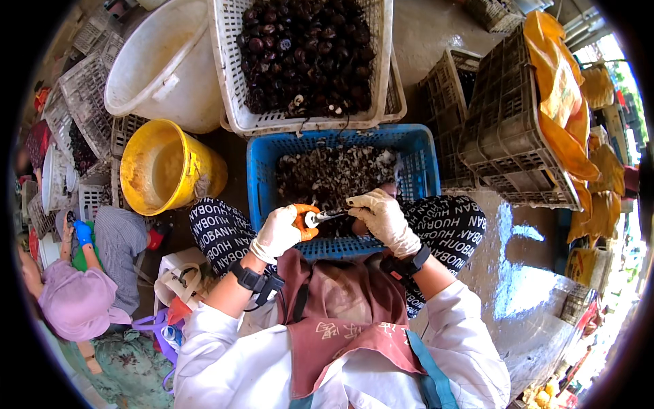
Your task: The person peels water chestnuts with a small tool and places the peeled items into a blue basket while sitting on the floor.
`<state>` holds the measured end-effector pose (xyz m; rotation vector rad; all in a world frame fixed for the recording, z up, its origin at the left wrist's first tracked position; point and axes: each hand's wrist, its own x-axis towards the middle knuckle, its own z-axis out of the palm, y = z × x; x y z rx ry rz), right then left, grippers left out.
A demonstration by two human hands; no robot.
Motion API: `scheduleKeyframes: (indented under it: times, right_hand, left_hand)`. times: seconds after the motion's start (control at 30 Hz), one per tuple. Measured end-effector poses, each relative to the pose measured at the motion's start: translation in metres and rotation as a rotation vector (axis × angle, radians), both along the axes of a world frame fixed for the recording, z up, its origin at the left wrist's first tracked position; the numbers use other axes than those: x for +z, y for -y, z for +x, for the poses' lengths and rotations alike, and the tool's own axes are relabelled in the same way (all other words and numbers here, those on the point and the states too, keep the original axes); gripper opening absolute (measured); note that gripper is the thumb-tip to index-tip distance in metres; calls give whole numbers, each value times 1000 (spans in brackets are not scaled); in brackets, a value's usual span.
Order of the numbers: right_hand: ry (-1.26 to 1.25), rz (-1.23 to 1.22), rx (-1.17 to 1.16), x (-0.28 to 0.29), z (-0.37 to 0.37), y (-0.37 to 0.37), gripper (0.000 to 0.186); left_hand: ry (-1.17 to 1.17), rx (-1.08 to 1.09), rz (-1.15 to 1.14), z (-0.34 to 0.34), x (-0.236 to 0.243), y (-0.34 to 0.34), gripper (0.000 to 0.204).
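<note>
My left hand (pixel 281 232), in a white glove with orange finger covers, is closed on a small partly white water chestnut (pixel 312 219). My white-gloved right hand (pixel 383 221) is closed on a knife (pixel 332 214). Its narrow grey blade points left and meets the water chestnut; the handle is hidden in my fingers. Both hands are above the near part of a blue crate (pixel 262 153), which holds dark and whitish scraps (pixel 334 170). Just beyond it stands a white crate (pixel 228 102) full of dark, unpeeled water chestnuts (pixel 306 51).
Left of the blue crate are a yellow bucket (pixel 201 167) and a large white tub (pixel 129 88). Stacked dark crates (pixel 501 123) with orange sacks (pixel 555 82) stand right. Another person (pixel 82 293) sits at far left. Wet floor (pixel 518 273) lies at right.
</note>
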<state>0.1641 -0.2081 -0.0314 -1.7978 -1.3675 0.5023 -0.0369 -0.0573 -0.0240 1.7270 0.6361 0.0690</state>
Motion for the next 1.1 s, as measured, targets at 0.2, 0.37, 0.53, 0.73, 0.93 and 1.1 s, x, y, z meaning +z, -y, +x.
scheduleKeyframes:
  times: [0.2,0.37,0.53,0.73,0.93,1.1]
  right_hand:
    - [-149,-3,299,-12,11,1,17]
    - [-923,-246,57,-20,-4,3,18]
    - [-828,-177,-147,-28,-22,-4,22]
    - [-991,-169,-370,-35,-44,11,21]
    - [-930,-168,-423,-34,-52,11,20]
    - [-819,-237,-484,-19,-53,4,19]
  left_hand:
    - [-100,-395,-340,-8,-14,-7,41]
    - [0,-272,-829,-6,-11,-11,40]
    - [143,103,-564,1,-8,4,45]
    - [394,299,-161,4,-14,9,44]
    - [290,350,31,5,-6,16,44]
    - [260,378,220,9,-6,22,41]
